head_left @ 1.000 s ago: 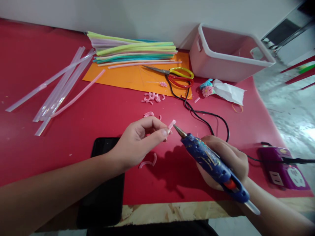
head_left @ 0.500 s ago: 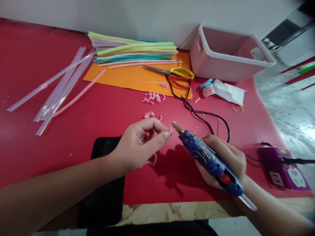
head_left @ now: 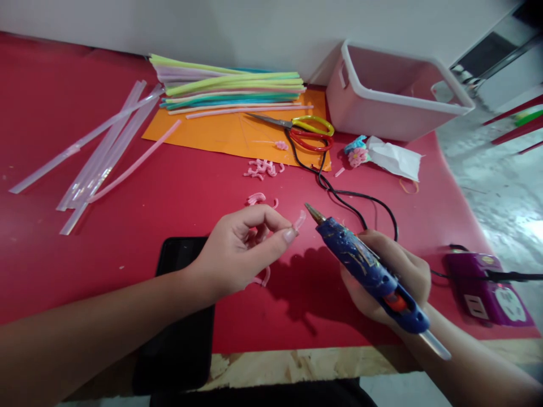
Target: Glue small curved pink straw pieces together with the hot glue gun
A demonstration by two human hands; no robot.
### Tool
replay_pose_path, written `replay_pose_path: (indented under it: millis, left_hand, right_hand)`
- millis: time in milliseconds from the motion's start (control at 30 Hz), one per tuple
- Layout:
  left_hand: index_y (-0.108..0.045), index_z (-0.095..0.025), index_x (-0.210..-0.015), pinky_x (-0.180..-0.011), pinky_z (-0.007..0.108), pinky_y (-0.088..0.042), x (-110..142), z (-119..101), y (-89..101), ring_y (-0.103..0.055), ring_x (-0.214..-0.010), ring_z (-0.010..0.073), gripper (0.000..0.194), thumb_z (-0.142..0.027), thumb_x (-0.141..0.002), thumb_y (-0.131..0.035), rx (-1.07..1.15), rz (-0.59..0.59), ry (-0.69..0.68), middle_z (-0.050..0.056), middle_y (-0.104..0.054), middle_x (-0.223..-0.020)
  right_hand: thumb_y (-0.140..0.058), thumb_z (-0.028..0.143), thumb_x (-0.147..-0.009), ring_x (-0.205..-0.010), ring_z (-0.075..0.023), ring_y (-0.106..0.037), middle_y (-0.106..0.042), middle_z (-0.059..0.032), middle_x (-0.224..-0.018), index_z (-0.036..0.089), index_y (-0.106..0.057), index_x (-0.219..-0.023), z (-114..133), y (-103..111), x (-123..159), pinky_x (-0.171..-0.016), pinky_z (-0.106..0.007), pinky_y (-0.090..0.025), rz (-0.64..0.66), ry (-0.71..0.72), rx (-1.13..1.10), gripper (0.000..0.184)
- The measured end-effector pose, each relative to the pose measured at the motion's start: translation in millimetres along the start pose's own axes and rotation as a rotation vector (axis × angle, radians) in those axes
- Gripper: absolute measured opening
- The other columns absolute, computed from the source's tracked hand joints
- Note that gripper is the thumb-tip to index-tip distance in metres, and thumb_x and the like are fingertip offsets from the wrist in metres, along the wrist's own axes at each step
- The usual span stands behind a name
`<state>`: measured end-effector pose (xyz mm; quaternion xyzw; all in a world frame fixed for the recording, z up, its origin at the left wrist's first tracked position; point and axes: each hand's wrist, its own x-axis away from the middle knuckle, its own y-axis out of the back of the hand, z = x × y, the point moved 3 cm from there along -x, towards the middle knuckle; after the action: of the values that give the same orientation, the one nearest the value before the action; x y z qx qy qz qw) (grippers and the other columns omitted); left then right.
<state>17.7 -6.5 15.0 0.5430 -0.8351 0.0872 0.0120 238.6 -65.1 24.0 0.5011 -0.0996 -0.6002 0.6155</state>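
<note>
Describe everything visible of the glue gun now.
The glue gun has a blue, plastic-looking, spattered body, a metal nozzle and an orange-red part near the rear. A translucent stick juts from its back. Gripped in the right hand, it slants, nozzle toward the upper left of the view, close to a pink strip in the left hand.

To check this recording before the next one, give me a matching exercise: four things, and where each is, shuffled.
Things:
1. blue plastic glue gun
2. short pink fuzzy strip
3. metal scissors with yellow and red handles
4. black rectangular phone

Places:
A. on the orange sheet
B. partly hidden behind the left forearm
C. in the right hand
D. between the left hand's thumb and finger

Pairs: 1-C, 2-D, 3-A, 4-B
</note>
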Motion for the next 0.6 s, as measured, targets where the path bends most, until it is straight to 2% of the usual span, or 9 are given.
replay_pose_path:
  millis: [100,233,367,500,567,600]
  left_hand:
    - [-0.06,-0.019,-0.074,-0.043,0.02,-0.041,0.4,-0.1,-1.1,-0.046,-0.049,0.0091,0.019,-0.03,-0.082,-0.073,0.026,0.015,0.027,-0.004,-0.052,-0.06]
    - [-0.061,-0.02,-0.075,-0.042,0.021,-0.043,0.8,0.4,-2.4,-0.047,-0.047,0.0099,0.018,-0.032,-0.085,-0.071,0.036,0.034,0.05,-0.004,-0.052,-0.058]
    - [-0.062,-0.019,-0.074,-0.046,0.021,-0.043,0.0,-0.8,-1.6,-0.051,-0.051,0.0106,0.018,-0.03,-0.083,-0.072,-0.018,0.0,0.005,-0.003,-0.054,-0.057]
    - [-0.062,-0.019,-0.073,-0.048,0.022,-0.04,-0.1,0.2,-0.7,-0.049,-0.054,0.0108,0.017,-0.03,-0.083,-0.071,-0.07,-0.011,-0.017,-0.003,-0.053,-0.058]
    - [-0.063,-0.019,-0.074,-0.047,0.023,-0.037,1.1,0.8,0.0,-0.046,-0.051,0.0104,0.016,-0.03,-0.084,-0.07,-0.121,-0.018,-0.022,-0.004,-0.051,-0.057]
    - [-0.064,-0.019,-0.075,-0.046,0.023,-0.035,1.9,0.4,0.4,-0.044,-0.05,0.0102,0.015,-0.029,-0.085,-0.069,-0.171,-0.029,-0.041,-0.004,-0.05,-0.056]
  right_hand:
    - [-0.063,0.012,-0.076,-0.051,-0.0134,-0.051,-0.06,0.0018,-0.071,0.026,-0.058,-0.101,1.7,-0.2,-2.4,-0.045,-0.027,-0.041,0.029,0.002,-0.003,0.029]
    - [-0.065,0.015,-0.078,-0.055,-0.0163,-0.056,-0.059,0.0003,-0.072,0.026,-0.059,-0.103,0.9,0.7,-1.2,-0.049,-0.029,-0.046,0.045,0.038,-0.018,0.027]
    - [-0.064,0.015,-0.079,-0.057,-0.0172,-0.058,-0.06,-0.0003,-0.072,0.024,-0.06,-0.103,-0.2,0.7,-1.8,-0.051,-0.03,-0.049,0.058,0.093,-0.014,0.026]
    - [-0.063,0.021,-0.083,-0.058,-0.0199,-0.061,-0.063,-0.0007,-0.071,0.024,-0.06,-0.106,1.6,0.6,-1.1,-0.052,-0.033,-0.051,0.059,0.151,-0.032,0.023]
    - [-0.063,0.024,-0.085,-0.058,-0.0202,-0.063,-0.064,-0.0006,-0.071,0.025,-0.061,-0.105,1.5,0.5,1.9,-0.052,-0.033,-0.052,0.063,0.123,-0.074,0.02]
    - [-0.065,0.026,-0.086,-0.057,-0.0196,-0.063,-0.065,0.0,-0.07,0.026,-0.062,-0.102,-0.1,0.9,3.5,-0.051,-0.033,-0.052,0.047,0.06,-0.093,0.016]
